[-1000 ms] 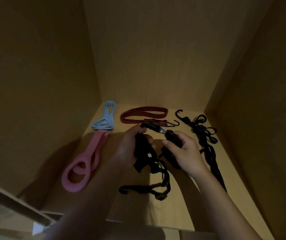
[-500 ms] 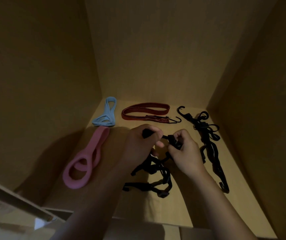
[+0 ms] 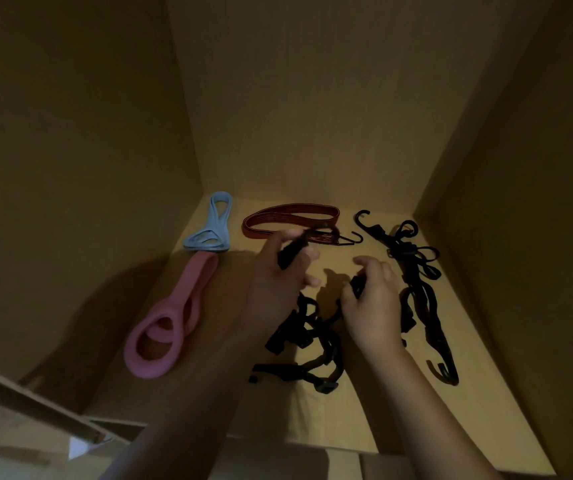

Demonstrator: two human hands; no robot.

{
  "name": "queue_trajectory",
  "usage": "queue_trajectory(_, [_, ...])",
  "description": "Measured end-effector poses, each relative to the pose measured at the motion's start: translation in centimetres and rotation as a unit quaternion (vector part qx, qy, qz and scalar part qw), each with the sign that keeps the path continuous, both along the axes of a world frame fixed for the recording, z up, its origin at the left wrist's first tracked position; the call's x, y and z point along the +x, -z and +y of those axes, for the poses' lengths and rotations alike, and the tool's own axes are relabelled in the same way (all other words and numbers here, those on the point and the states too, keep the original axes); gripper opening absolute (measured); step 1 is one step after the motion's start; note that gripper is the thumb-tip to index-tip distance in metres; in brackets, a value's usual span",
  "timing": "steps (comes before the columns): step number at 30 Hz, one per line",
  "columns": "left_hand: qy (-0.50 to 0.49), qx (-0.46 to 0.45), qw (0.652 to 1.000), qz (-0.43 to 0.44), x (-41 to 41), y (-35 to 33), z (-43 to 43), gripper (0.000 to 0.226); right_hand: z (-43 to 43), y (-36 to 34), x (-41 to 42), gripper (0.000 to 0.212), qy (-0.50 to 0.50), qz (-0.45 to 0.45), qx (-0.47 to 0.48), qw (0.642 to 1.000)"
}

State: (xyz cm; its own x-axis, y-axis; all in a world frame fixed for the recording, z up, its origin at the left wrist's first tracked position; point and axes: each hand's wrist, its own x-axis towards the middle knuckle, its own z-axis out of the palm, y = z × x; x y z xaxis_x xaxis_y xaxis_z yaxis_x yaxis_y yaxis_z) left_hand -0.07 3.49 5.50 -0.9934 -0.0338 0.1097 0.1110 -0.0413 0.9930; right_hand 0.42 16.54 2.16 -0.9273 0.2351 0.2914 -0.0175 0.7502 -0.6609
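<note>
A person is working with both hands inside a box [image 3: 312, 116], whose floor is carrying a row of bands and cords. Along the floor's left edge a pink band [image 3: 160, 327] is lying doubled over, its far end touching a blue band [image 3: 214, 226] that is sitting in the far left corner. By the far edge a red cord [image 3: 288, 216] is lying folded flat, its wire hook pointing right.

The left hand [image 3: 278, 282] is hovering just in front of the red cord and partly covering its near side. Its fingers are curling tightly round one end of a black strap [image 3: 304, 336]. From that grip the strap is trailing down into a loose tangle at the middle of the floor, reaching toward the near edge.

The right hand [image 3: 371, 306], near the left and apart from it, is pinching another part of the same strap between thumb and curled fingers. Along the right edge, black hooked cords [image 3: 423, 299] are stretching from the far right corner toward the near edge, lying just beside the right hand.
</note>
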Motion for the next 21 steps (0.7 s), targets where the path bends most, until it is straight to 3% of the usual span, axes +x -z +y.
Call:
queue_trajectory(3, [0.035, 0.150, 0.986, -0.068, -1.2, -1.0, -0.1, 0.032, 0.0, -1.0, 0.0, 0.057, 0.017, 0.034, 0.062, 0.997])
queue_trajectory(5, [0.083, 0.249, 0.960, -0.101, -1.9, -1.6, 0.0, 0.023, -0.6, -2.0, 0.5, 0.053, -0.069, 0.070, 0.040, 0.994])
queue_trajectory(7, [0.136, 0.338, 0.923, -0.124, -2.3, -2.3, 0.1, 0.023, -1.7, -3.0, 0.9, 0.038, -0.164, 0.011, -0.138, 0.977])
queue_trajectory(9, [0.159, 0.387, 0.898, -0.135, -2.8, -3.0, 0.3, 0.029, -2.7, -3.4, 1.3, 0.023, -0.213, -0.100, -0.381, 0.894])
queue_trajectory(11, [0.132, 0.419, 0.886, -0.151, -3.4, -4.0, 0.4, 0.030, -3.0, -3.2, 1.3, 0.028, -0.243, -0.182, -0.472, 0.828])
queue_trajectory(13, [0.088, 0.449, 0.872, -0.173, -4.3, -4.7, 0.5, 0.029, -3.0, -3.3, 1.6, 0.029, -0.291, -0.234, -0.471, 0.799])
queue_trajectory(16, [0.032, 0.491, 0.847, -0.203, -6.1, -5.0, -0.1, 0.028, -2.7, -4.0, 1.9, 0.012, -0.292, -0.239, -0.422, 0.824])
queue_trajectory(21, [-0.009, 0.512, 0.836, -0.199, -8.3, -4.3, -1.4, 0.026, -1.0, -5.0, 0.9, 0.017, -0.323, -0.271, -0.386, 0.821])
